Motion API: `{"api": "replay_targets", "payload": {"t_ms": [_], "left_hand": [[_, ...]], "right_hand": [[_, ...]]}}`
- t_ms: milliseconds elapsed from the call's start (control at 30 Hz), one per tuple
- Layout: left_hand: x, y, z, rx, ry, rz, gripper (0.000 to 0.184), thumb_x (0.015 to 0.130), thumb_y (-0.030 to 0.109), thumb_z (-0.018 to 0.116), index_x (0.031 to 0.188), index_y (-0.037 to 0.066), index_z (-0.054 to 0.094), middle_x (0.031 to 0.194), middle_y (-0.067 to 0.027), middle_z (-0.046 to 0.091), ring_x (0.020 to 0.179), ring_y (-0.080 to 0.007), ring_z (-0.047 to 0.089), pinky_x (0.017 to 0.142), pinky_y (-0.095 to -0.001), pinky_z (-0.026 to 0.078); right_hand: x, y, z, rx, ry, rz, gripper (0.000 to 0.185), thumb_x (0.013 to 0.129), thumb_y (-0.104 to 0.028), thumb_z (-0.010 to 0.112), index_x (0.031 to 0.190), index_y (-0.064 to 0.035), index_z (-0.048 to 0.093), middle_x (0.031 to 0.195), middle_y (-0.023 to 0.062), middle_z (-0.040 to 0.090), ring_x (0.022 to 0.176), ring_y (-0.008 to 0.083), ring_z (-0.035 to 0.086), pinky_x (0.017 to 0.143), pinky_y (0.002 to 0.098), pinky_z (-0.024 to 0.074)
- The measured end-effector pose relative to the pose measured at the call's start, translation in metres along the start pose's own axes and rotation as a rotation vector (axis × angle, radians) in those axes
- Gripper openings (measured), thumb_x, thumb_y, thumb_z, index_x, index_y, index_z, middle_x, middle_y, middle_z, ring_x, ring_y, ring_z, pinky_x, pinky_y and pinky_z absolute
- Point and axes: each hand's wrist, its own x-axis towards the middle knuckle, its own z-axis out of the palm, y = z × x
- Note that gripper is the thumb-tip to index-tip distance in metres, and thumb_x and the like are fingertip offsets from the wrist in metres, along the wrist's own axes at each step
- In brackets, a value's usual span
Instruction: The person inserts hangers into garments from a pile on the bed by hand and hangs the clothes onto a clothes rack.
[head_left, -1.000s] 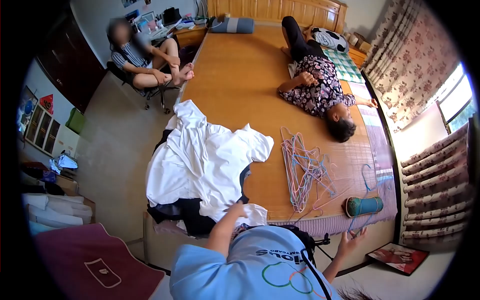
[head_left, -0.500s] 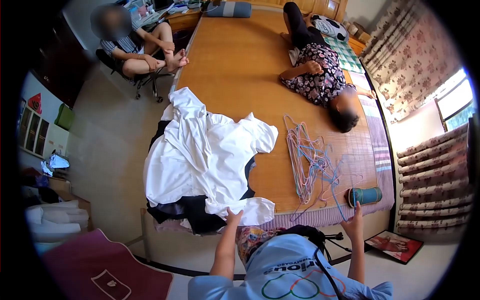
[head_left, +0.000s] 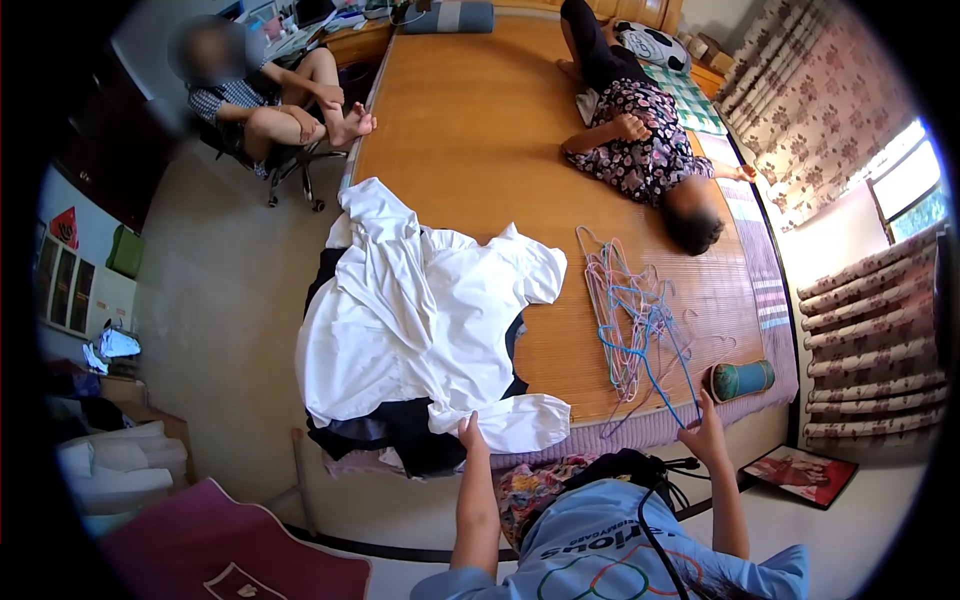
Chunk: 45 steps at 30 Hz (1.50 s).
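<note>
A white shirt lies spread over dark clothes at the bed's near left. My left hand is closed on the shirt's near edge, beside a sleeve that stretches right. In my right hand is one end of a blue clothes hanger; its far part reaches left over a pile of pink, white and blue hangers. Where the hanger crosses the pile, its outline is hard to separate from the others. A green cylindrical pillow lies just beyond my right hand.
One person lies on the mat-covered bed at the far right. Another person sits on a wheeled chair at the left, feet against the bed edge. A framed picture rests on the floor at right.
My right hand has tipped the blue hanger left and down over the hanger pile. My left hand stays at the shirt's edge. The view has shifted slightly.
</note>
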Motion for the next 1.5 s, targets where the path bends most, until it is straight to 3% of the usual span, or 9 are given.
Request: {"api": "replay_targets", "payload": {"t_ms": [300, 600, 867, 900, 967, 1033, 1100, 1300, 1500], "left_hand": [[0.016, 0.011, -0.04, 0.415, 0.469, -0.004, 0.058, 0.05, 0.013, 0.072, 0.097, -0.001, 0.041, 0.102, -0.0196, 0.046, 0.087, -0.0298, 0.05, 0.074, -0.0381, 0.043], [-0.001, 0.096, 0.023, -0.039, -0.515, -0.376, 0.031, 0.072, 0.022, 0.055, 0.1, 0.011, 0.049, 0.095, -0.0057, 0.05, 0.088, -0.019, 0.047, 0.079, -0.0415, 0.033], [-0.089, 0.283, 0.005, -0.677, -1.35, 0.036, 0.041, 0.08, 0.024, 0.034, 0.112, -0.001, 0.04, 0.115, -0.0157, 0.042, 0.109, -0.0279, 0.038, 0.093, -0.0433, 0.027], [-0.11, 0.292, -0.014, -0.473, -1.366, 0.392, 0.042, 0.081, 0.024, 0.032, 0.114, 0.001, 0.039, 0.115, -0.0165, 0.042, 0.11, -0.0286, 0.036, 0.094, -0.0443, 0.025], [-0.118, 0.265, -0.068, 0.333, -0.663, 0.955, 0.039, 0.079, 0.02, 0.037, 0.115, 0.004, 0.038, 0.115, -0.0155, 0.042, 0.107, -0.0292, 0.039, 0.091, -0.044, 0.029], [-0.183, 0.258, -0.091, 0.807, -0.158, 0.945, 0.039, 0.079, 0.016, 0.041, 0.116, 0.006, 0.038, 0.117, -0.0142, 0.041, 0.105, -0.0292, 0.041, 0.085, -0.043, 0.035], [-0.15, 0.217, -0.159, -0.23, -0.652, 0.246, 0.04, 0.074, 0.021, 0.052, 0.11, 0.005, 0.041, 0.099, -0.0114, 0.051, 0.088, -0.02, 0.05, 0.077, -0.0279, 0.04], [-0.064, 0.143, -0.239, 1.148, 0.419, 0.599, 0.049, 0.061, 0.018, 0.061, 0.103, -0.003, 0.044, 0.099, -0.0172, 0.049, 0.092, -0.0292, 0.047, 0.083, -0.0349, 0.034], [-0.053, 0.113, -0.101, 1.2, -0.381, 0.915, 0.043, 0.055, 0.024, 0.067, 0.093, 0.007, 0.053, 0.092, -0.0116, 0.053, 0.089, -0.0287, 0.047, 0.075, -0.0379, 0.038]], "right_hand": [[-0.003, -0.01, -0.004, 0.004, 0.107, -0.048, 0.079, 0.05, -0.008, 0.062, 0.118, 0.0004, 0.025, 0.099, 0.0186, 0.047, 0.062, 0.0244, 0.051, 0.058, 0.0316, 0.0435], [0.005, 0.001, -0.009, 0.171, 0.275, -0.012, 0.073, 0.053, -0.008, 0.062, 0.117, 0.0036, 0.028, 0.1, 0.0197, 0.046, 0.068, 0.0235, 0.052, 0.06, 0.0287, 0.0436], [0.041, -0.01, -0.007, 0.051, 0.151, -0.202, 0.079, 0.052, -0.012, 0.065, 0.119, 0.0006, 0.024, 0.111, 0.0204, 0.039, 0.094, 0.033, 0.045, 0.074, 0.0365, 0.04], [0.046, -0.011, -0.005, -0.006, 0.104, -0.262, 0.08, 0.052, -0.012, 0.065, 0.119, 0.0, 0.023, 0.111, 0.0202, 0.039, 0.097, 0.0341, 0.043, 0.076, 0.0383, 0.0386], [0.048, -0.014, 0.004, -0.014, 0.071, -0.316, 0.078, 0.053, -0.013, 0.063, 0.119, -0.0013, 0.023, 0.11, 0.0197, 0.04, 0.097, 0.0337, 0.043, 0.075, 0.0391, 0.0388], [0.048, -0.016, 0.014, -0.007, -0.082, -0.318, 0.076, 0.053, -0.014, 0.061, 0.119, -0.0027, 0.024, 0.108, 0.0184, 0.04, 0.096, 0.0336, 0.043, 0.072, 0.0403, 0.0389], [0.045, -0.021, 0.024, -0.053, -0.129, -0.373, 0.077, 0.053, -0.014, 0.061, 0.12, -0.0048, 0.023, 0.107, 0.0171, 0.041, 0.093, 0.0336, 0.045, 0.071, 0.043, 0.0375], [0.04, -0.022, 0.045, -0.31, -0.312, -0.491, 0.078, 0.053, -0.014, 0.061, 0.12, -0.0049, 0.022, 0.108, 0.0164, 0.041, 0.09, 0.0334, 0.047, 0.072, 0.046, 0.0355], [0.034, -0.007, 0.054, -0.247, -0.291, -0.463, 0.077, 0.053, -0.013, 0.06, 0.12, -0.0047, 0.024, 0.108, 0.017, 0.041, 0.089, 0.0332, 0.047, 0.073, 0.0431, 0.0375]]}}
